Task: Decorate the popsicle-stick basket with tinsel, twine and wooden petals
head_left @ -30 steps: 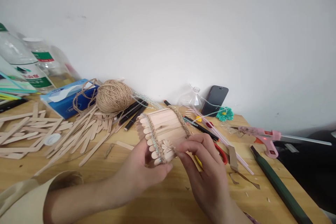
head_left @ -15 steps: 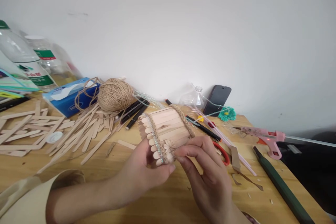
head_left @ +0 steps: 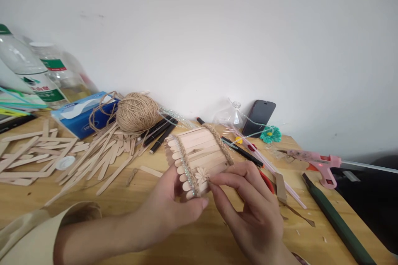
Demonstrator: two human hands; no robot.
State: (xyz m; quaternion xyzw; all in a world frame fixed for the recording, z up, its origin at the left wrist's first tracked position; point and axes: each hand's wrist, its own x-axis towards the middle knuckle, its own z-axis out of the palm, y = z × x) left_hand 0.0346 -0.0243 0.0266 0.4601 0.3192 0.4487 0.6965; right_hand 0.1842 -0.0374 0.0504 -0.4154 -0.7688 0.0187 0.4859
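Observation:
My left hand [head_left: 174, 207] is closed around the lower left of a popsicle-stick holder [head_left: 195, 143], which is tilted above the table. Braided twine [head_left: 222, 145] runs along both ends of its side, with glittery trim beside the left braid. A small flower of pale wooden petals [head_left: 202, 174] lies against the sticks near the lower edge. My right hand [head_left: 251, 203] is closed, its thumb and forefinger pinching at the flower's right edge. Whatever else sits between those fingertips is hidden.
Loose popsicle sticks [head_left: 37, 153] cover the left, near a twine ball [head_left: 137, 112] and a blue tissue box [head_left: 88, 118]. Black markers [head_left: 161, 138] lie behind the holder. On the right are a phone [head_left: 259, 118], pink glue gun [head_left: 323, 163] and dark green tool [head_left: 336, 219].
The view has shifted very slightly. My right hand has moved a little right and down at the flower, still pinching; my left hand keeps its hold on the holder.

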